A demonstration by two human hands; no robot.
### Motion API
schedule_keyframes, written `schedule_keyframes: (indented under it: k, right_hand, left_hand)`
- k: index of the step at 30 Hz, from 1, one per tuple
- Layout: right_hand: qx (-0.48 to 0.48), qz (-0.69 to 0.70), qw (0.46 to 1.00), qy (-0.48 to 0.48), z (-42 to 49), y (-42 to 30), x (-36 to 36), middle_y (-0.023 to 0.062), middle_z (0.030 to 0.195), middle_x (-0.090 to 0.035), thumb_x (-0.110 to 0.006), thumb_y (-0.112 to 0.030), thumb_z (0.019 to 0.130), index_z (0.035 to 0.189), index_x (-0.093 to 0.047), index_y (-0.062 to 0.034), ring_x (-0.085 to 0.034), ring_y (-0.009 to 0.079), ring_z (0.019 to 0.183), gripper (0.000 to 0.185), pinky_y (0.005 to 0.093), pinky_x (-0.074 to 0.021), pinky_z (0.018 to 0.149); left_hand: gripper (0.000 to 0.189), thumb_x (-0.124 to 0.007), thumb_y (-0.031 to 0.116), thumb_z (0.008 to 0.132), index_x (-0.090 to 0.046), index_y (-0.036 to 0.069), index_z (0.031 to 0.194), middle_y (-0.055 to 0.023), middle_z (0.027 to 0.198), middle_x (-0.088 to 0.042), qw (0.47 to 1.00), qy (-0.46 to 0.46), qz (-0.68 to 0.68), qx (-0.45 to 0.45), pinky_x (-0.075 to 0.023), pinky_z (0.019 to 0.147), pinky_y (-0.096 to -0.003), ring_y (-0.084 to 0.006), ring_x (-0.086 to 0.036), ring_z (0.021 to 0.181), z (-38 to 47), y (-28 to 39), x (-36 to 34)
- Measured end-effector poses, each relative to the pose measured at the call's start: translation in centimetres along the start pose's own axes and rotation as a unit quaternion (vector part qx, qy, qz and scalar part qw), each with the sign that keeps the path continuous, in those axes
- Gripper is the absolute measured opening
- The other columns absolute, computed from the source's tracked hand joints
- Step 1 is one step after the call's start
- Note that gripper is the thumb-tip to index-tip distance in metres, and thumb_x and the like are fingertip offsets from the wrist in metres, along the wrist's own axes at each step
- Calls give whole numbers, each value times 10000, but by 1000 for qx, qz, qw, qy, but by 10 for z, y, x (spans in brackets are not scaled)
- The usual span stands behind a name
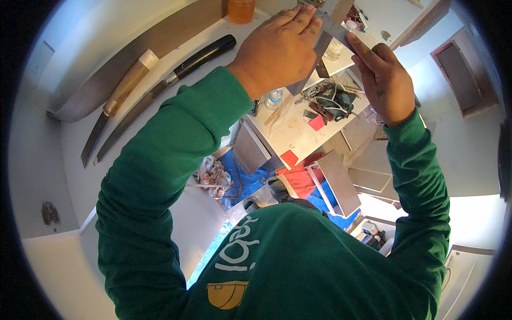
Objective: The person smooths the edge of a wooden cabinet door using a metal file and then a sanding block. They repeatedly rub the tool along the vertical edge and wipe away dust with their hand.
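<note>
A narrow grey strip (336, 30), perhaps metal, spans the gap between my hands at the top of the view. My left hand (280, 52) lies over its left end, fingers together and the thumb hidden. At the other end, my right hand (386, 82) holds it with the extended index finger on the edge and the other fingers curled. Below the strip runs the dark edge of a wooden panel (304, 82). On the white shelf to the left lie a long-bladed tool with a black handle (206, 56) and a chisel-like tool with a wooden handle (132, 80).
An orange container (241, 11) stands by the shelf's back board. Lower down, a worktable (280, 134) bears a tool bag (334, 100), a plastic bottle (274, 99) and red squares. Loose cabinet panels (250, 148), blue sheeting (236, 180) and crumpled cloth (214, 176) lie beneath.
</note>
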State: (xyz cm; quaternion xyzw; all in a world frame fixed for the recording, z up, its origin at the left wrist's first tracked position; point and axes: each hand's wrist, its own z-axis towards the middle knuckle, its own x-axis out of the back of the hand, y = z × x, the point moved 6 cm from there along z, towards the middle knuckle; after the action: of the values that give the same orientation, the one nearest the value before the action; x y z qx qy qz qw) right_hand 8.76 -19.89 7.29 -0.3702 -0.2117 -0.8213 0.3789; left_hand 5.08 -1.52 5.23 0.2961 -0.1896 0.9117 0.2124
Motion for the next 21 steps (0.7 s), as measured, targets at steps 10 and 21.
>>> schedule_keyframes:
  k: [10, 21]
  right_hand:
    - [-21, 38, 999, -26, -26, 2, -40, 116, 851, -567, -677, -141, 951, 1422, -604, -305, -636, 343, 675, 504, 450, -523, 598]
    - [-35, 103, 993, -48, -26, 10, -44, 110, 861, -574, -666, -146, 962, 1403, -627, -278, -641, 341, 707, 462, 449, -515, 623]
  left_hand:
    - [449, -552, 204, 904, -668, -106, 1208, -294, 1325, -630, 985, -119, 122, -28, -400, 1169, -391, -352, -572, 1318, -20, 8, -36]
    - [482, -566, 200, 884, -649, -101, 1252, -295, 1338, -623, 993, -100, 10, 62, -432, 1144, -413, -372, -578, 1307, -20, -1, -32]
